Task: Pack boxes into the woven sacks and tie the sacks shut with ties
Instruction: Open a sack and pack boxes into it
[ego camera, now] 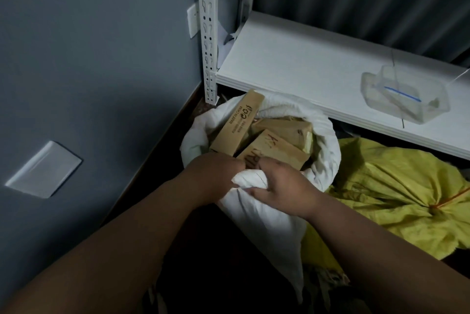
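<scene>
Below the shelf's [292, 59] front edge, on the floor, we note the white sack [264, 214] standing open with brown boxes [277, 133] inside. Left hand [216, 173] and right hand [282, 186] both have fingers clamped on its near rim. Just beside it lies a tied yellow sack [396, 186].

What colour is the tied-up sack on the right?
Yellow, as the head view shows: the tied sack is bound with an orange tie.

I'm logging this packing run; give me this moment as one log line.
left hand: holds white sack rim | right hand: holds rim | boxes: inside, mouth open | yellow sack: tied
</scene>
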